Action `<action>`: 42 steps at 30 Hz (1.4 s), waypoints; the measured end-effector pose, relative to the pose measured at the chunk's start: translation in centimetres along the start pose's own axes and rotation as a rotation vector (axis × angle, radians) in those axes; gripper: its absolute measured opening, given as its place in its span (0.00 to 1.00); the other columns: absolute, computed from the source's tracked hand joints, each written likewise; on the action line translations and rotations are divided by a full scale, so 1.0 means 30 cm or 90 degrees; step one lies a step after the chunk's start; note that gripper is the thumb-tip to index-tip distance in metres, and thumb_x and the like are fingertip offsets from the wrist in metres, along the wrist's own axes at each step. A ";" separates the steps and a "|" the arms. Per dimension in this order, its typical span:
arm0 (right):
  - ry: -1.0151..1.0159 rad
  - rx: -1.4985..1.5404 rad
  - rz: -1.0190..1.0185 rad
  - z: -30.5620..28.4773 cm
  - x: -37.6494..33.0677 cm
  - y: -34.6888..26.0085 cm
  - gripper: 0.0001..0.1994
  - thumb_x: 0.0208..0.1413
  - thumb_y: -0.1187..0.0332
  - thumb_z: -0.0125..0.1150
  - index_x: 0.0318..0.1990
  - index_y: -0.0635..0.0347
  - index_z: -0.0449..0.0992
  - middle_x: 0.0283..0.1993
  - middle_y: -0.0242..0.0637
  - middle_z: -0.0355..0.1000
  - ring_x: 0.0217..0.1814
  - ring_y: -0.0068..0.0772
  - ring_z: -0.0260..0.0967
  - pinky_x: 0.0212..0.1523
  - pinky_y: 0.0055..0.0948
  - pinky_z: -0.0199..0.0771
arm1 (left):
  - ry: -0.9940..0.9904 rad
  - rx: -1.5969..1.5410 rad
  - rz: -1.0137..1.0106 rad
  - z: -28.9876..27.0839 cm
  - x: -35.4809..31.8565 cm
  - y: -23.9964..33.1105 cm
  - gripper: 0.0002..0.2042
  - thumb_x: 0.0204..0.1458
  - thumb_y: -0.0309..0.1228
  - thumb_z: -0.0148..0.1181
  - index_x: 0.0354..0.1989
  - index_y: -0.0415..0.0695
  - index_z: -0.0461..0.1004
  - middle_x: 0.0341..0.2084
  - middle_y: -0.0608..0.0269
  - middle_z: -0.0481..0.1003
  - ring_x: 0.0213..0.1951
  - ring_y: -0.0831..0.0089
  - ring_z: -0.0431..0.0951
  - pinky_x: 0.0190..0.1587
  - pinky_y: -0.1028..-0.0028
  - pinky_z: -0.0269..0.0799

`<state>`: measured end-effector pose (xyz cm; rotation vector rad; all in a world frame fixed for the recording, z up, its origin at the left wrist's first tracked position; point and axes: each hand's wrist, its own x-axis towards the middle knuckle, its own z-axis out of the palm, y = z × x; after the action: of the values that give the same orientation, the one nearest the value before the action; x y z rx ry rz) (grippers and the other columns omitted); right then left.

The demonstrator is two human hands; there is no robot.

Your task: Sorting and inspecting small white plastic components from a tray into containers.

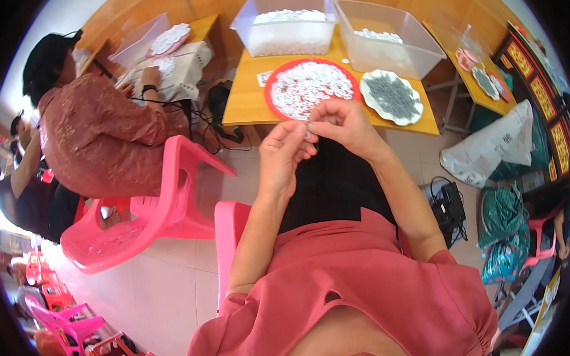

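My left hand [280, 154] and my right hand [342, 127] meet in front of the table's near edge, above my lap. Thumb and fingers of each are pinched together, tip to tip, on something too small to make out. Just beyond them is a round red tray [357, 91] spread with small white pieces [310, 88]. To its right sits a white scalloped plate [368, 102] heaped with small dark grey pieces [393, 97].
Two clear plastic bins, one left [282, 43] and one right [397, 57], hold white pieces at the back of the yellow table [242, 103]. A co-worker [105, 135] sits left, near a pink chair [170, 176]. Sacks [490, 145] and a black device [448, 210] lie right.
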<state>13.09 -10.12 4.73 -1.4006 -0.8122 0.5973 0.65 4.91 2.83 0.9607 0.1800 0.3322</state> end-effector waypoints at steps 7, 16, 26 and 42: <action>0.033 -0.060 -0.082 0.066 -0.096 -0.090 0.05 0.60 0.74 0.69 0.41 0.62 0.80 0.33 0.21 0.74 0.31 0.07 0.67 0.29 0.14 0.63 | -0.106 0.055 -0.095 0.004 -0.073 0.100 0.08 0.66 0.34 0.63 0.44 0.42 0.79 0.27 0.69 0.79 0.25 0.84 0.74 0.29 0.84 0.69; 0.161 -0.412 -0.394 0.127 -0.158 -0.202 0.05 0.55 0.80 0.70 0.38 0.64 0.82 0.34 0.37 0.78 0.34 0.32 0.76 0.35 0.28 0.74 | -0.086 0.148 -0.044 0.039 -0.115 0.150 0.07 0.66 0.33 0.63 0.44 0.42 0.79 0.24 0.70 0.77 0.21 0.86 0.69 0.25 0.85 0.62; 0.195 -0.168 -0.215 0.152 -0.230 -0.139 0.04 0.63 0.75 0.66 0.41 0.66 0.80 0.38 0.30 0.76 0.36 0.16 0.70 0.37 0.20 0.70 | -0.014 -0.011 0.032 0.075 -0.177 0.133 0.13 0.65 0.24 0.61 0.56 0.34 0.74 0.41 0.52 0.83 0.42 0.73 0.86 0.45 0.80 0.83; 0.209 -0.165 -0.248 0.186 -0.300 -0.133 0.04 0.62 0.75 0.67 0.41 0.66 0.82 0.36 0.29 0.76 0.32 0.13 0.67 0.32 0.17 0.66 | -0.011 0.118 0.106 0.084 -0.238 0.085 0.07 0.66 0.26 0.62 0.46 0.35 0.75 0.36 0.54 0.84 0.34 0.70 0.87 0.35 0.81 0.82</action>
<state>2.83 -14.13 7.34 -1.4723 -0.8848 -0.0404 -5.77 1.79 6.38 1.1657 0.1161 0.4664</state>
